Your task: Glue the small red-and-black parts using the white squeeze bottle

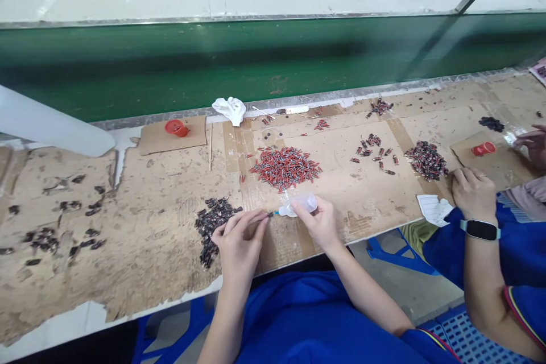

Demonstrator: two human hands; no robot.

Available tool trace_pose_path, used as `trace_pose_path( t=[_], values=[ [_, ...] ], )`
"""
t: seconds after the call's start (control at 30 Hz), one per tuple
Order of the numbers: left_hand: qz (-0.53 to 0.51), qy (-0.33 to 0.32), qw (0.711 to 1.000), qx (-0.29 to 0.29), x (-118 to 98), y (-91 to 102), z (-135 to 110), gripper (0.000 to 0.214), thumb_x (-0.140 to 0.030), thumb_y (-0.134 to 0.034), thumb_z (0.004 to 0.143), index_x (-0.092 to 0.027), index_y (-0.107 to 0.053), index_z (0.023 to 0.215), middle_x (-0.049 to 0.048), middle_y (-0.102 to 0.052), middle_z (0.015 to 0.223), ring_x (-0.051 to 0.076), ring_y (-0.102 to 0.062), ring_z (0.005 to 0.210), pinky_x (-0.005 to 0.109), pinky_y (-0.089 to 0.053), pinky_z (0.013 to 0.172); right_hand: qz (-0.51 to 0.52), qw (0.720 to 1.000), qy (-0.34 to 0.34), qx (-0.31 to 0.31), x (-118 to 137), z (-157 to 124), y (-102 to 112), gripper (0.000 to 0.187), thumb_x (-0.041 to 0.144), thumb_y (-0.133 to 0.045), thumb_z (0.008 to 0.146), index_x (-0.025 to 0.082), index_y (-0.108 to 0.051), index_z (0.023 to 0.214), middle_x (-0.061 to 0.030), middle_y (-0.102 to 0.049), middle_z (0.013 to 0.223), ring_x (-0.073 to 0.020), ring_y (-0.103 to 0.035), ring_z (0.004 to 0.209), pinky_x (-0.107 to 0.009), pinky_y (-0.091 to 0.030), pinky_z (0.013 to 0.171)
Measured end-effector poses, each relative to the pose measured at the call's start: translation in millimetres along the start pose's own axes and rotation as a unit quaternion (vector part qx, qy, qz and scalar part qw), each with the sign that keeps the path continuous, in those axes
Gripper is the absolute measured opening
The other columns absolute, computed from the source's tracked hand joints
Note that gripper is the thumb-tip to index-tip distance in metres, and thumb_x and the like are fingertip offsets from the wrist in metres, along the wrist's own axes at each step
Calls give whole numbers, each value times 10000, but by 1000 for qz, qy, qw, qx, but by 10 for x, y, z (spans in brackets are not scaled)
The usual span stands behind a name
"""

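Observation:
My left hand (239, 237) is closed in a pinch on a small dark part (269, 214) at its fingertips, just above the cardboard-covered bench (140, 250). My right hand (318, 222) grips a small clear squeeze bottle (298, 205) whose blue tip touches that part. A pile of small dark parts (212, 223) lies right beside my left hand. A larger pile of red and grey parts (285, 168) lies just beyond both hands.
A co-worker's hands (473, 193) rest at the right, near another dark pile (426, 159) and a red cap (484, 149). A second red cap (176, 128) and a crumpled white cloth (230, 109) lie near the green conveyor belt (256, 62). Scattered dark parts (63, 222) dot the left.

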State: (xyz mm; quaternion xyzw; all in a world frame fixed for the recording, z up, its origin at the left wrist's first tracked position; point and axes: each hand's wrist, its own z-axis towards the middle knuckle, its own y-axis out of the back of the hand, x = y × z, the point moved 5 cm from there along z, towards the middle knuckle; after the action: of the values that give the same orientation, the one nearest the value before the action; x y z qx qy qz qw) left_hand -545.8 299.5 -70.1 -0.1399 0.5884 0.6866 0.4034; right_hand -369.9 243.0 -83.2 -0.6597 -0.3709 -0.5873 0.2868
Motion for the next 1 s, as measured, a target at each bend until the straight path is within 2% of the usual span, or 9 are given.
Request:
trace_pose_path(
  t=[0.17, 0.4, 0.63, 0.8, 0.9, 0.97, 1.0],
  values=[
    [-7, 10, 1000, 5, -7, 11, 14, 101, -370, -652, 819, -298, -722, 819, -18, -776, 858, 221, -695, 893, 391, -357, 877, 13, 1000, -5, -25, -3, -3, 26, 268, 428, -697, 721, 169, -653, 664, -37, -690, 660, -181, -622, 607, -286, -510, 581],
    [-19, 29, 999, 7, -1, -4, 9, 149, -397, -623, 825, -288, -720, 852, -4, -777, 839, 221, -690, 880, 393, -385, 882, 6, 1000, 9, 12, 30, 16, 6, 262, 416, -702, 717, 176, -635, 635, -14, -661, 620, -158, -588, 573, -277, -492, 575],
    [-5, 58, 998, 20, 31, -13, -8, 150, -404, -632, 814, -296, -725, 862, 3, -774, 886, 229, -662, 925, 426, -337, 942, 7, 1000, 4, -4, 34, 7, -8, 273, 424, -675, 729, 170, -626, 645, -16, -656, 637, -155, -584, 596, -271, -492, 582],
    [-4, 51, 998, 38, 95, -45, -11, 169, -396, -622, 818, -299, -730, 906, 22, -757, 854, 245, -601, 930, 449, -316, 957, 17, 1000, -7, -20, 13, 7, 143, 303, 465, -674, 733, 164, -647, 719, -27, -676, 682, -162, -601, 610, -274, -508, 595],
    [-8, 14, 999, 28, 103, -52, -3, 160, -405, -623, 814, -296, -739, 830, 58, -729, 871, 271, -551, 936, 462, -348, 926, -97, 995, -20, -30, 51, -28, 349, 438, 485, -726, 698, 172, -669, 1000, -15, -668, 703, -169, -594, 593, -298, -514, 603],
    [-4, 0, 1000, 20, 107, -57, 2, 162, -400, -616, 820, -295, -734, 787, 73, -709, 913, 288, -534, 966, 490, -345, 934, -230, 970, -1, -74, 147, -43, 526, 556, 488, -755, 692, 193, -638, 1148, -41, -672, 772, -214, -619, 684, -362, -526, 695],
    [0, -2, 1000, 17, 110, -62, 4, 162, -393, -611, 823, -294, -730, 775, 77, -702, 937, 295, -527, 985, 503, -341, 940, -291, 951, 23, -104, 219, -37, 606, 543, 496, -746, 714, 201, -645, 1158, -76, -676, 856, -250, -630, 787, -407, -520, 768]
  ],
)
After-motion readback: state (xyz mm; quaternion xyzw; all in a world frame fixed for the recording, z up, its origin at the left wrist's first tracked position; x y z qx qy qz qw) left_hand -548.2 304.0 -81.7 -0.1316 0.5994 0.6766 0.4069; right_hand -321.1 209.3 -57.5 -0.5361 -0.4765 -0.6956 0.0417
